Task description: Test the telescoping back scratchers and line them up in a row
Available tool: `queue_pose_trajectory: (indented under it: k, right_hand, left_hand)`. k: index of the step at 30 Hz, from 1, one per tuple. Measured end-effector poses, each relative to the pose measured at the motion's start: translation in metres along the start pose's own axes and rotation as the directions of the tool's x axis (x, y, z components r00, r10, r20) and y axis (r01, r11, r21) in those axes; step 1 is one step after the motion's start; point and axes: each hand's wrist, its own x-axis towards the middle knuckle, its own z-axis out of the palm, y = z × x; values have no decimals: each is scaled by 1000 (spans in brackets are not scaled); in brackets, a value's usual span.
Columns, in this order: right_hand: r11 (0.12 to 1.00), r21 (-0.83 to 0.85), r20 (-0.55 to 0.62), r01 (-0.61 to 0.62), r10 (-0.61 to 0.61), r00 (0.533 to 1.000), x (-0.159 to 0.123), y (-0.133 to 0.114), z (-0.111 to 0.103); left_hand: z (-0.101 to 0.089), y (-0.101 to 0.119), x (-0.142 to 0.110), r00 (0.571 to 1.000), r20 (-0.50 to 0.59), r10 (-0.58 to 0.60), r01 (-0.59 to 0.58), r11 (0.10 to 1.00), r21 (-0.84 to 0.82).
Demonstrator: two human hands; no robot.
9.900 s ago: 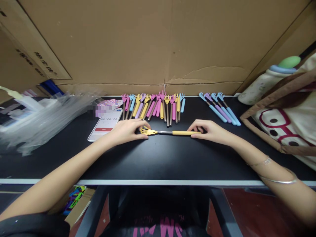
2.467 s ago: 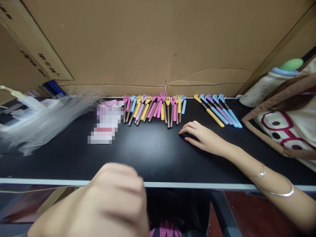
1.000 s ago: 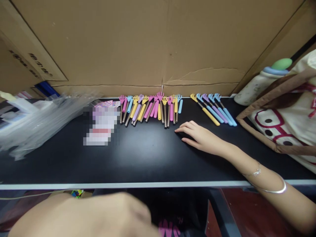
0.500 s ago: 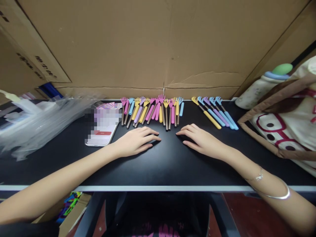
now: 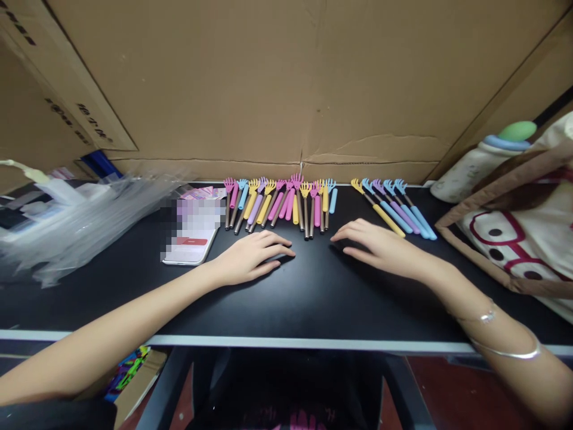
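My left hand [image 5: 253, 257] rests on the black table with fingers stretched out, holding nothing. Across from it, my right hand [image 5: 376, 248] is also open, palm down over the table. Just beyond my hands lies a row of back scratcher parts: hand-shaped heads on metal rods [image 5: 306, 209] in pink, yellow, blue and purple, mixed with loose coloured handle sleeves [image 5: 295, 210]. To the right, several whole back scratchers [image 5: 388, 218], with yellow, blue and purple handles, lie slanted side by side. Neither hand touches any of them.
A phone [image 5: 197, 245] lies left of my left hand. Crumpled clear plastic bags [image 5: 98, 215] cover the far left. At the right are a cloth bag [image 5: 514, 239] and a bottle [image 5: 465, 170]. Cardboard [image 5: 268, 83] walls the back. Below the table edge, a box [image 5: 141, 382] holds colourful pieces.
My right hand has shifted a little to the right, away from my left hand. The whole view has moved slightly; the scratchers and parts lie as before.
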Motion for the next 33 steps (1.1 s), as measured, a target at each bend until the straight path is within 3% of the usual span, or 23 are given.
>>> queue_pose_trajectory:
  k: [6,12,20,33]
  right_hand:
    - [992,-121,-141,-42,25,990,35,57,-29]
    - [989,-116,-127,-95,80,989,72,101,-13]
    - [988,-132,-206,-85,57,977,63,104,21]
    - [983,-169,-156,-76,50,987,61,97,21]
  left_hand:
    - [0,-1,0,1000,-1,1,-1,1000,-8]
    - [0,-1,0,1000,-4,2,-2,1000,-13]
    - [-1,0,1,1000,-14,-1,0,1000,-25]
    - [-2,1,1,1000,-21,0,0,1000,-28]
